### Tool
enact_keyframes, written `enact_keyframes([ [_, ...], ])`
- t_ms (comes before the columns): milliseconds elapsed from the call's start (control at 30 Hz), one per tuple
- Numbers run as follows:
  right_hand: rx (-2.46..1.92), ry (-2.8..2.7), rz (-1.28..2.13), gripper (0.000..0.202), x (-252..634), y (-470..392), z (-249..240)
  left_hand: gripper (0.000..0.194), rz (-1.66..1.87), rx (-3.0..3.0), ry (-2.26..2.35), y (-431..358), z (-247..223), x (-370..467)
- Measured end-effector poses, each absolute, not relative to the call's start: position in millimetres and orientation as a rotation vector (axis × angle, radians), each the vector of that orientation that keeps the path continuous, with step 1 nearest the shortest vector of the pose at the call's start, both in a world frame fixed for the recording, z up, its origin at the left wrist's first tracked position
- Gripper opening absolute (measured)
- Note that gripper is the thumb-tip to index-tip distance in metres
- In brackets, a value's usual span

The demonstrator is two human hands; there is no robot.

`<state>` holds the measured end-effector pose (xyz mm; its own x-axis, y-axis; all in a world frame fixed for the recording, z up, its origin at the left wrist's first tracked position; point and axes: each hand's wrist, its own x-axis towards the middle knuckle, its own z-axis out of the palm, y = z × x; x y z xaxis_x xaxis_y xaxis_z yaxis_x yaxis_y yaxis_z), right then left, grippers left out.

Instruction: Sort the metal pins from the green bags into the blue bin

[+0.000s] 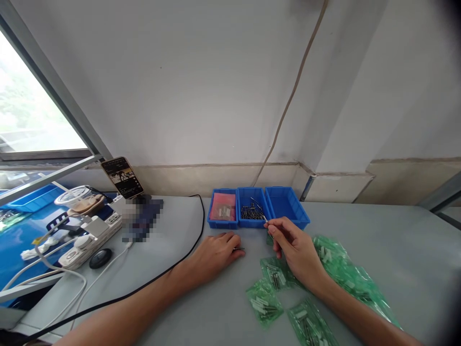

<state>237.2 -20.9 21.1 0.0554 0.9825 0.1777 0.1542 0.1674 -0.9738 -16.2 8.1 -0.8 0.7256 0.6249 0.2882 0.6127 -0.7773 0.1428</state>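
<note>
My left hand (216, 253) rests on the grey tabletop, thumb and forefinger closed on a small metal pin (239, 248). Just in front of the bins, my right hand (296, 246) pinches a thin, light-coloured pin (265, 219), too small to make out fully. Many dark metal pins lie in the middle blue bin (253, 224). In the left blue bin (222, 224) is a pink bag (218, 204) with pale small parts. The right blue bin (285, 204) shows only its bare floor. Green bags of metal pins (276, 276) lie beneath and beside my right hand.
More green bags lie nearest me (264, 303) and along the right (345, 269). A black cable (180, 262) crosses under my left forearm. Leftward are a power strip (90, 242), a black mouse-like object (100, 258) and a propped phone (123, 178). A wall stands behind the bins.
</note>
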Motion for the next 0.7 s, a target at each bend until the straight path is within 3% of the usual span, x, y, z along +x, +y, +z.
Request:
enact_keyframes([
  [700,-1.196,-1.310,0.965,0.045,238.6,-19.4,17.4,0.025,0.504,2.905,1.016,7.2,0.9,-16.2],
])
